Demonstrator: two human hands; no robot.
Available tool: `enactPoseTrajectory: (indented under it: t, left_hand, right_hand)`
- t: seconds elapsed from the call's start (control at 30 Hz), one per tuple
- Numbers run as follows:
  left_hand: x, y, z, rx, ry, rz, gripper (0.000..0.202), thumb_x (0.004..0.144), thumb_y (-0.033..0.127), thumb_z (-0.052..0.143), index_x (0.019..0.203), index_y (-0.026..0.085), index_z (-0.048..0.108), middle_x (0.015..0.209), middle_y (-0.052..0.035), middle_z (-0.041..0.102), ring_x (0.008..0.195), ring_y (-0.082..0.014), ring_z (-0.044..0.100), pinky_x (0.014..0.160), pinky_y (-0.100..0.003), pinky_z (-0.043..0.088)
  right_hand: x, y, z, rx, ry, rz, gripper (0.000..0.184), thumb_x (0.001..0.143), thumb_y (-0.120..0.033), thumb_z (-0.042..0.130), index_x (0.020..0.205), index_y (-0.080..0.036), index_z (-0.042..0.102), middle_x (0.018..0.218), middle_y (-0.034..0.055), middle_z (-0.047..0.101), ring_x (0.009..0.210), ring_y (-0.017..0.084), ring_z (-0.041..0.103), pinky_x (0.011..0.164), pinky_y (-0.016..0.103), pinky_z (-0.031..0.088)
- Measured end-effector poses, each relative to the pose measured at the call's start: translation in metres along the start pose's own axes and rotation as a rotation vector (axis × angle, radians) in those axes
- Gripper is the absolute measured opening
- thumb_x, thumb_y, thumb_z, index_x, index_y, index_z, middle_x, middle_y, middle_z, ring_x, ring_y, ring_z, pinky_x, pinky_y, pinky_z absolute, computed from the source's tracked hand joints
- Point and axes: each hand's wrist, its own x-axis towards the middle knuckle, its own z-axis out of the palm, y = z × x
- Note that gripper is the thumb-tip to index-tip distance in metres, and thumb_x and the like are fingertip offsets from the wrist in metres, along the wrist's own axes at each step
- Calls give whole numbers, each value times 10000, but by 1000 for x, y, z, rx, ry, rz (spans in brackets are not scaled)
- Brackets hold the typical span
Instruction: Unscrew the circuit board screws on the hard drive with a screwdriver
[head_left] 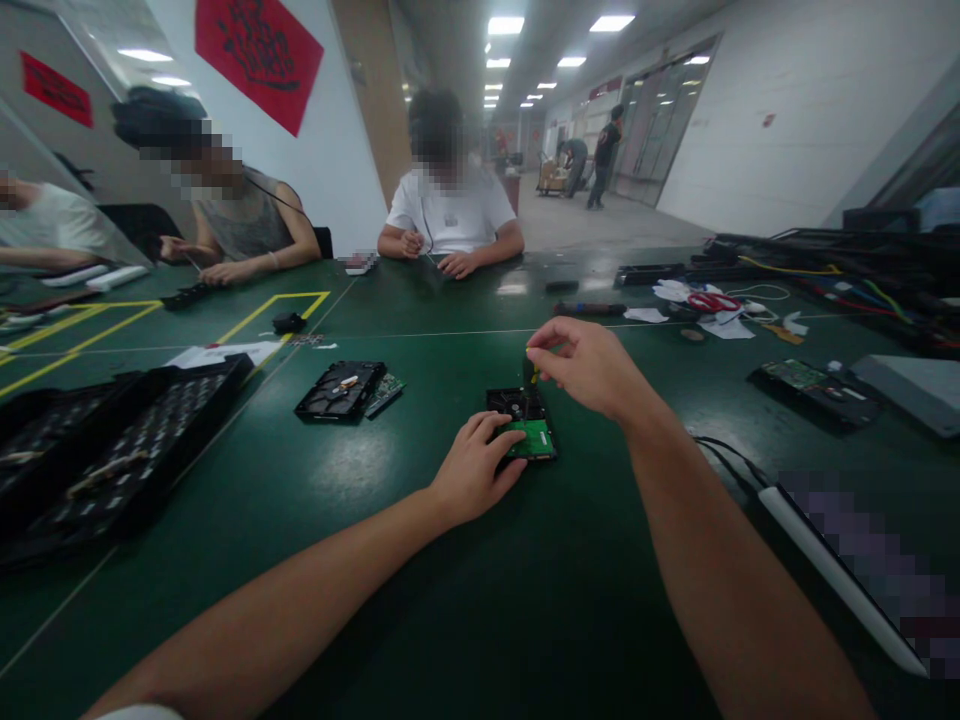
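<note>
A hard drive lies on the green table in front of me, its green circuit board facing up on the near half. My left hand holds it from the left, with fingers over the board and side and the thumb by the near edge. Above the drive, my right hand pinches the top of a small dark screwdriver with yellow marks. The screwdriver stands almost upright, pointing down at the drive. Its tip is too small to make out against the dark casing.
Left of the drive lie another hard drive and a loose circuit board. Black trays fill the left side. At right are a further drive, a grey box, a white-edged device and cables. Other people sit opposite.
</note>
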Motion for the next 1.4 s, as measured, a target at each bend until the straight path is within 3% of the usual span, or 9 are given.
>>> enactPoseTrajectory:
  t: [0.17, 0.37, 0.5, 0.6, 0.73, 0.97, 1.13, 1.27, 1.4]
  left_hand:
    - [0, 1, -1, -10, 2, 0, 388, 1001, 359, 644, 1379, 271, 630, 1422, -130, 582, 1400, -354, 477, 1152, -632, 472]
    - [0, 1, 0, -14, 7, -2, 388, 988, 353, 658, 1367, 269, 637, 1429, -129, 574, 1399, -353, 480, 1149, -623, 478]
    - [0, 0, 1, 1, 4, 0, 394, 997, 357, 649, 1377, 259, 631, 1424, -134, 576, 1403, -354, 473, 1154, -619, 473]
    - [0, -1, 0, 5, 2, -1, 392, 997, 354, 648, 1377, 258, 632, 1419, -133, 580, 1407, -353, 471, 1158, -616, 470]
    - [0, 0, 0, 3, 2, 2, 384, 1000, 354, 644, 1372, 262, 633, 1419, -132, 582, 1408, -352, 473, 1162, -617, 467]
    - [0, -1, 1, -13, 21, -16, 441, 973, 345, 675, 1399, 266, 595, 1423, -127, 594, 1421, -356, 476, 1173, -628, 460]
    - [1, 2, -1, -8, 23, -23, 449, 964, 351, 684, 1387, 244, 579, 1428, -127, 591, 1423, -355, 472, 1190, -616, 448]
    - [1, 2, -1, 10, 33, -42, 478, 958, 375, 695, 1390, 221, 562, 1454, -142, 565, 1438, -364, 452, 1198, -616, 440]
    - [0, 1, 2, 37, 69, -73, 502, 961, 424, 693, 1399, 219, 557, 1482, -152, 539, 1458, -377, 433, 1202, -637, 426]
  right_hand:
    - [1, 0, 3, 63, 12, 42, 74, 927, -270, 707, 967, -208, 715, 865, 64, 773, 720, 185, 719, 654, 302, 581]
    - [1, -1, 1, 51, -10, 15, 203, 895, -392, 778, 930, -205, 706, 902, 67, 774, 721, 182, 712, 625, 291, 566]
    - [0, -3, -1, 80, -41, -4, 109, 902, -300, 758, 946, -204, 731, 946, 57, 779, 694, 160, 704, 613, 276, 555]
    - [-1, -6, 1, 151, -86, 26, 88, 938, -214, 681, 996, -195, 744, 854, 47, 768, 645, 149, 691, 580, 263, 548]
    - [0, -6, 3, 189, -81, 52, 111, 962, -239, 655, 992, -187, 748, 758, 39, 743, 628, 148, 671, 604, 267, 563]
    - [2, 1, -1, 74, -80, -7, 139, 918, -323, 715, 983, -214, 771, 858, 36, 763, 671, 151, 637, 579, 259, 488]
    - [1, 1, -2, -19, 9, 15, 215, 861, -365, 799, 969, -191, 732, 979, 79, 775, 747, 179, 678, 633, 291, 518]
    - [1, 2, -1, 12, 3, 36, 157, 890, -302, 762, 994, -197, 711, 999, 82, 775, 692, 170, 685, 600, 297, 535]
    - [2, 4, 2, 90, -38, 59, 112, 934, -231, 675, 1032, -204, 722, 870, 54, 762, 659, 166, 695, 596, 285, 553]
